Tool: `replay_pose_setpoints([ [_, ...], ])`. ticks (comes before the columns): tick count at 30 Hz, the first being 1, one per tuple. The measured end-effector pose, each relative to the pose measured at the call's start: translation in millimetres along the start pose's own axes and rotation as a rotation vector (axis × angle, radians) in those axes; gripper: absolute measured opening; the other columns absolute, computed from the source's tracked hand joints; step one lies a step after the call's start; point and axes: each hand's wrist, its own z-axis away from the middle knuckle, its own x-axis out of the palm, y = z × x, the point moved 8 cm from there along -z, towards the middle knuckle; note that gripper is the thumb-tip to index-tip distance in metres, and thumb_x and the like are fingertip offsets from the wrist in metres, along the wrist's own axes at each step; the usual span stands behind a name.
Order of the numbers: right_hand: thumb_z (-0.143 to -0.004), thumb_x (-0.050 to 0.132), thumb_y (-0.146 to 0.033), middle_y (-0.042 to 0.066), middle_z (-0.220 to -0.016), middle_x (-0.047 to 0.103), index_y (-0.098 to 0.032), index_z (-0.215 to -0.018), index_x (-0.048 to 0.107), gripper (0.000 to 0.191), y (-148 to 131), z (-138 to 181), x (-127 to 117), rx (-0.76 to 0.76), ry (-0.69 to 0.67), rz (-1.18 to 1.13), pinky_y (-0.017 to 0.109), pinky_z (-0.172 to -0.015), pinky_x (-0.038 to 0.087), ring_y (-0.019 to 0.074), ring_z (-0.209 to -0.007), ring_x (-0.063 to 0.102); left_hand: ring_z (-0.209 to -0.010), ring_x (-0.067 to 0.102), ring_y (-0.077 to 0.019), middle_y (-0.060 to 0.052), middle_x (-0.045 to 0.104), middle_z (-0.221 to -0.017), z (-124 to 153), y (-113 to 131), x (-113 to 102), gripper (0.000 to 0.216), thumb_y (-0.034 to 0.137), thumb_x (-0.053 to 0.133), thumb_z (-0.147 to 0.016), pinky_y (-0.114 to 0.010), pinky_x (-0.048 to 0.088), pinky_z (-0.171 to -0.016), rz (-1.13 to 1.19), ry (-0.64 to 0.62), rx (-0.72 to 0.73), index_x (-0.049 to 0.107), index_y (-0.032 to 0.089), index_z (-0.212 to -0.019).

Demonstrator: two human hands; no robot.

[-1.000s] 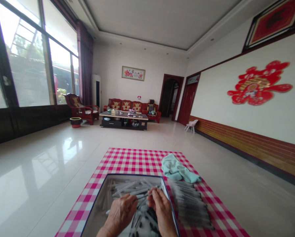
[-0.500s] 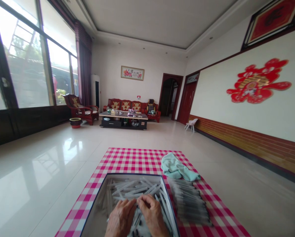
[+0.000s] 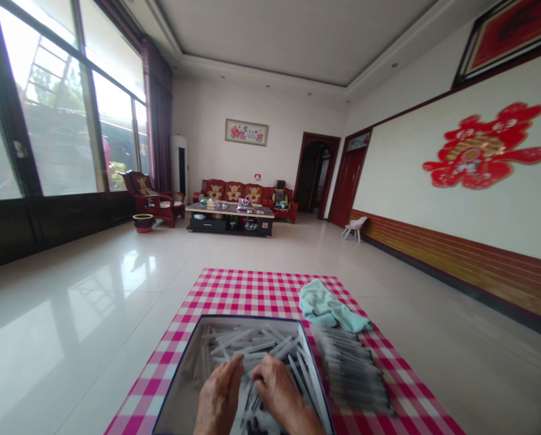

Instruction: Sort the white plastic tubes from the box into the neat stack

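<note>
Over a shallow white box with a dark blue rim (image 3: 252, 317), my left hand (image 3: 220, 393) is closed, its fingers pressed together and thumb side turned inward. Beside it my right hand (image 3: 281, 386) has curled fingers, pointing down into the box. What either hand holds, if anything, is hidden. Translucent white plastic tubes (image 3: 234, 341) lie loose in the box in a jumble. Small dark pieces (image 3: 256, 423) lie below the hands, blurred. To the right of the box is a stack of translucent tubes with dark ends (image 3: 354, 371), like pens.
A pale green cloth (image 3: 327, 305) lies crumpled behind the stack on the pink checked tablecloth (image 3: 247, 290). Across the tiled floor stand a low coffee table (image 3: 229, 220), a red wooden sofa (image 3: 234, 190) and a small white chair (image 3: 355, 228).
My hands have moved a little apart, from nearly touching fingertips. The right hand has lowered and curled further. The whole view has shifted slightly.
</note>
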Motion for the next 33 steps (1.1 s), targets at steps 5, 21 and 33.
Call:
replay_pose_setpoints([
  [5,-0.070,0.046,-0.004,0.006,-0.083,0.068,-0.019,-0.078,0.072,0.031,-1,-2,-5,-0.021,-0.022,0.027,0.024,-0.075,0.045,0.0177,-0.080,0.064,-0.073,0.071,-0.0152,-0.004,0.074,-0.084,1,-6,-4,0.030,0.036,0.043,-0.090,-0.020,0.056,-0.065,0.005,0.057,-0.035,0.068,0.021,-0.098],
  [21,-0.066,0.055,-0.006,0.007,-0.084,0.070,-0.018,-0.075,0.070,0.021,4,15,13,-0.122,-0.200,0.205,0.026,-0.074,0.043,0.0220,-0.082,0.063,-0.074,0.069,-0.0152,-0.003,0.072,-0.082,3,-8,5,0.027,0.028,0.044,-0.088,-0.021,0.054,-0.064,-0.018,-0.005,-0.028,0.067,0.022,-0.102],
  [33,-0.077,0.053,-0.023,0.003,-0.077,0.067,-0.018,-0.089,0.064,0.018,10,7,-24,0.191,0.149,-0.660,0.027,-0.065,0.047,0.0182,-0.071,0.062,-0.067,0.065,-0.0136,-0.002,0.066,-0.074,-1,10,6,0.027,0.026,0.041,-0.092,-0.021,0.052,-0.062,-0.030,-0.041,0.123,0.063,0.022,-0.107],
])
